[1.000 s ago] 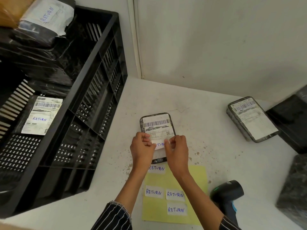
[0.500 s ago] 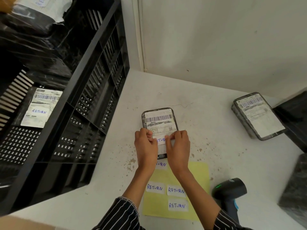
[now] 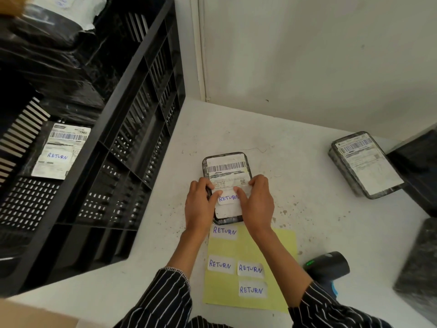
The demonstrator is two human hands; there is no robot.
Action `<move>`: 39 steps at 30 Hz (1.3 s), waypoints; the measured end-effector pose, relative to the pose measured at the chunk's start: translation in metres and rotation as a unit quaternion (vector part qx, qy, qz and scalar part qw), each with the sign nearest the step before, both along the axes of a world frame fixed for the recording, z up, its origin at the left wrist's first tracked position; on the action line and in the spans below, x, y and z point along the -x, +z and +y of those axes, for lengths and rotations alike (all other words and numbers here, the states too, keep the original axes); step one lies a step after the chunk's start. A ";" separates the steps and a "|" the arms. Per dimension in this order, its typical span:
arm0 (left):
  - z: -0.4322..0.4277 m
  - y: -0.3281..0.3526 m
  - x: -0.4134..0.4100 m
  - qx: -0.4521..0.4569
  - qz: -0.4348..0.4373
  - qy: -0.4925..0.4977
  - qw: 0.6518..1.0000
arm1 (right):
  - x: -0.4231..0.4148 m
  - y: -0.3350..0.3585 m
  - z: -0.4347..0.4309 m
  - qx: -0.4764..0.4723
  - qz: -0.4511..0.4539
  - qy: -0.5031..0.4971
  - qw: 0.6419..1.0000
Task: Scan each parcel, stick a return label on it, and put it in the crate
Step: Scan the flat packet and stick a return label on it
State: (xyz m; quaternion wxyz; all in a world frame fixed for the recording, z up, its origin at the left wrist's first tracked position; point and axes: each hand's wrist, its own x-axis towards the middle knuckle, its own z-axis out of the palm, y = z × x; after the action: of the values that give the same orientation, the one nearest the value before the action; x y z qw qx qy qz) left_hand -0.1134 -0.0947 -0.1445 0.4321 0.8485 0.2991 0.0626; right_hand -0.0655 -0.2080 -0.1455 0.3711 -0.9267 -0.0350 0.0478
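I read RETURN on the label (image 3: 228,198) on the parcel (image 3: 225,165), RETURN on four stickers (image 3: 224,231) on the yellow sheet (image 3: 279,245), and RETURN (TNG above it) on a waybill (image 3: 61,150) in the crate (image 3: 142,129).

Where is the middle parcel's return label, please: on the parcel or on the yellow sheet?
On the parcel: the RETURN label lies on its shipping label, the left hand and right hand touching its ends.

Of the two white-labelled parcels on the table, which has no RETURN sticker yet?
The right-hand parcel, which nobody touches: it carries no RETURN sticker. The middle parcel has one, under the thumbs of the left hand and right hand gripping it.
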 end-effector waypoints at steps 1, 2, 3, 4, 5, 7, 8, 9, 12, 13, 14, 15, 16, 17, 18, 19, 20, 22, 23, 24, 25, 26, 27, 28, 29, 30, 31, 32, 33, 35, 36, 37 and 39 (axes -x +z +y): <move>0.004 0.000 0.000 0.018 -0.003 -0.007 1.000 | -0.001 0.001 -0.002 -0.006 0.008 0.001 1.000; 0.007 0.000 -0.001 0.031 -0.001 -0.015 0.999 | -0.002 0.001 -0.004 -0.013 0.015 0.006 1.000; 0.009 0.001 -0.001 0.040 0.005 -0.025 0.999 | -0.004 0.002 -0.006 -0.023 0.021 0.015 0.999; 0.012 0.002 -0.002 0.049 0.013 -0.037 0.998 | -0.005 0.002 -0.009 -0.036 0.030 0.026 0.999; 0.015 0.003 -0.002 0.058 0.023 -0.049 0.997 | -0.007 0.002 -0.013 -0.050 0.040 0.040 0.997; 0.019 0.005 -0.001 0.078 0.039 -0.074 0.993 | -0.010 0.002 -0.020 -0.066 0.057 0.076 0.993; 0.020 0.006 -0.001 0.086 0.045 -0.085 0.992 | -0.011 0.002 -0.024 -0.069 0.069 0.095 0.991; 0.021 0.006 0.000 0.089 0.051 -0.095 0.990 | -0.013 0.002 -0.027 -0.072 0.081 0.112 0.988; 0.024 0.007 0.000 0.085 0.070 -0.116 0.987 | -0.015 0.001 -0.034 -0.076 0.104 0.151 0.980; 0.024 0.007 0.001 0.083 0.069 -0.115 0.987 | -0.016 0.001 -0.035 -0.077 0.109 0.157 0.979; 0.023 0.007 0.003 0.075 0.063 -0.109 0.989 | -0.016 0.001 -0.036 -0.080 0.111 0.159 0.978; 0.021 0.006 0.006 0.064 0.052 -0.096 0.992 | -0.015 0.002 -0.036 -0.087 0.108 0.157 0.978; 0.019 0.004 0.010 0.055 0.038 -0.077 0.995 | -0.011 0.001 -0.035 -0.096 0.094 0.147 0.980; 0.016 0.002 0.013 0.054 0.025 -0.055 0.997 | -0.006 0.001 -0.033 -0.094 0.064 0.128 0.985; 0.012 -0.001 0.017 0.061 0.020 -0.037 0.997 | -0.001 -0.001 -0.030 -0.073 0.028 0.102 0.992; 0.007 -0.004 0.018 0.069 0.022 -0.026 0.997 | 0.003 -0.003 -0.028 -0.042 -0.002 0.074 0.996; 0.003 -0.009 0.019 0.069 0.032 -0.021 0.997 | 0.006 -0.004 -0.025 -0.020 -0.017 0.045 0.999; -0.006 -0.017 0.017 0.025 0.055 -0.029 0.998 | 0.009 -0.005 -0.021 -0.010 -0.019 0.008 1.000; -0.010 -0.020 0.016 -0.005 0.058 -0.035 0.998 | 0.008 -0.005 -0.020 -0.012 -0.013 0.005 1.000; -0.014 -0.021 0.013 -0.028 0.058 -0.039 0.997 | 0.007 -0.006 -0.020 -0.013 0.001 0.009 1.000; -0.017 -0.023 0.011 -0.038 0.059 -0.042 0.997 | 0.005 -0.008 -0.021 -0.012 0.019 0.017 1.000; -0.019 -0.023 0.010 -0.045 0.061 -0.042 0.996 | 0.004 -0.010 -0.022 -0.010 0.037 0.029 0.999; -0.020 -0.025 0.009 -0.048 0.062 -0.042 0.996 | 0.003 -0.012 -0.024 -0.016 0.054 0.039 0.998; -0.021 -0.027 0.008 -0.045 0.060 -0.041 0.996 | 0.002 -0.013 -0.025 -0.033 0.075 0.044 0.996; -0.021 -0.029 0.008 -0.033 0.057 -0.039 0.997 | 0.002 -0.012 -0.027 -0.060 0.094 0.042 0.993; -0.022 -0.030 0.008 -0.015 0.053 -0.035 0.998 | 0.001 -0.011 -0.027 -0.087 0.109 0.033 0.990; -0.022 -0.031 0.007 0.004 0.052 -0.029 0.998 | 0.001 -0.010 -0.028 -0.103 0.116 0.023 0.988; -0.024 -0.031 0.007 0.019 0.051 -0.019 0.998 | 0.001 -0.009 -0.028 -0.108 0.116 0.019 0.987; -0.025 -0.031 0.006 0.030 0.052 -0.007 0.998 | 0.001 -0.009 -0.028 -0.111 0.116 0.017 0.987; -0.028 -0.028 0.005 0.047 0.054 0.007 0.997 | 0.001 -0.008 -0.027 -0.124 0.125 0.012 0.984; -0.028 -0.027 0.006 0.058 0.049 0.008 0.997 | 0.000 -0.007 -0.027 -0.136 0.130 0.007 0.982; -0.028 -0.025 0.006 0.076 0.036 0.005 0.996 | 0.001 -0.006 -0.027 -0.154 0.134 0.005 0.979; -0.028 -0.016 0.007 0.136 -0.008 -0.012 0.991 | 0.003 0.002 -0.026 -0.189 0.136 -0.003 0.973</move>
State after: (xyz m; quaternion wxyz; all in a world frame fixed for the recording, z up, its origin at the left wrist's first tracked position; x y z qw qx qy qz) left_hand -0.1201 -0.1227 -0.1605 0.5471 0.7846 0.2908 0.0229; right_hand -0.0685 -0.2339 -0.1433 0.5409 -0.8248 0.0099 0.1646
